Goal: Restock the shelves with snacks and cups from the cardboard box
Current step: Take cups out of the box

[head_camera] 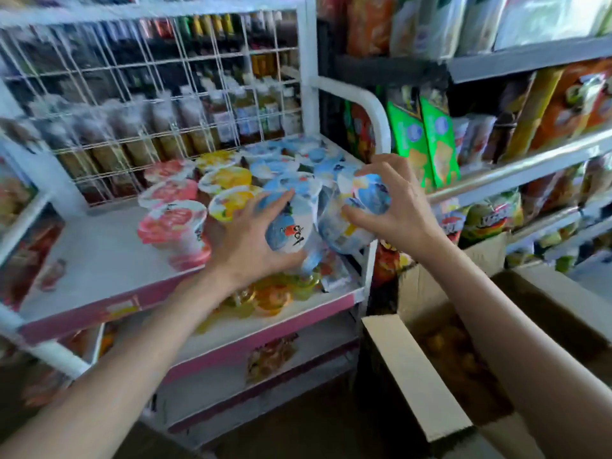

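My left hand (pixel 251 236) grips a blue-and-white cup (pixel 291 226) tilted on its side over the white shelf (pixel 99 256). My right hand (pixel 394 207) holds another blue cup (pixel 371 193) by its lid, pressed against more blue cups at the shelf's right edge. Rows of cups stand on the shelf: red ones (pixel 175 220) at the left, yellow ones (pixel 228 180) in the middle, blue ones (pixel 288 157) at the back right. The open cardboard box (pixel 414 369) sits at the lower right under my right forearm, with orange packets (pixel 460 356) inside.
A white wire grid (pixel 149 104) backs the shelf, with bottles behind it. Small jelly cups (pixel 271 296) lie at the shelf's front edge. A grey rack with snack bags and green boxes (pixel 427 137) stands to the right. Lower pink-edged shelves (pixel 251 356) sit below.
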Motion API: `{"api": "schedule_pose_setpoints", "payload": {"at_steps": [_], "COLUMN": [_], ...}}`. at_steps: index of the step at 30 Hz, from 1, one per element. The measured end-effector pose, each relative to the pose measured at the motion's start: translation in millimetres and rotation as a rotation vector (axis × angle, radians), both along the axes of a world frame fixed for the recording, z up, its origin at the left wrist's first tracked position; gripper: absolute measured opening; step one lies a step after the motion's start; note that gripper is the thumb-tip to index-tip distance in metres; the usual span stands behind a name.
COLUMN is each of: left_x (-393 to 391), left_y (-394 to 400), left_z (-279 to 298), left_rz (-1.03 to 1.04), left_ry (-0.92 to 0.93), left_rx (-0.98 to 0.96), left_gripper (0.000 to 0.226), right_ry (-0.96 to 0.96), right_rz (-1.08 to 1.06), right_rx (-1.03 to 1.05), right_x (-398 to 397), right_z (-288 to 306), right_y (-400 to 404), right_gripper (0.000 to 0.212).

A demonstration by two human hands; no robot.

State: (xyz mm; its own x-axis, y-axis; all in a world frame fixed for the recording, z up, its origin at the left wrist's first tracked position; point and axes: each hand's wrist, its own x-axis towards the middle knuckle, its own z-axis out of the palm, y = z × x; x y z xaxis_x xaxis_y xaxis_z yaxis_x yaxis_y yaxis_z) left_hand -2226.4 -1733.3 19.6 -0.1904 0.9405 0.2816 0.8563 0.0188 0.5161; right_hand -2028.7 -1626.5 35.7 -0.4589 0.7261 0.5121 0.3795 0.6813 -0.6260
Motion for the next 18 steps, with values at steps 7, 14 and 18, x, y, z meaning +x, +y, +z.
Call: {"api": "schedule_pose_setpoints", "payload": {"at_steps": [7, 14, 18], "left_x": [-70.6, -107.6, -122.4], "left_y": [-14.6, 11.3, 28.7], "left_z": [43.9, 60.5, 49.5], "left_rz": [0.149, 0.275, 0.297], "left_ry": [-0.188, -0.08, -0.007], "left_rx": [0.216, 0.348, 0.309], "left_gripper": [0.089, 0.086, 0.088], "right_ry": [-0.092, -0.29, -0.52], "right_rz": [0.076, -0.048, -0.05], "right_rx": [0.141, 0.144, 0.068], "right_x": [-114.6, -167.4, -167.3], "right_z": [44.6, 51.9, 44.4], "right_y": [9.4, 45.1, 60.8], "right_gripper": [0.053, 0.056, 0.066]}}
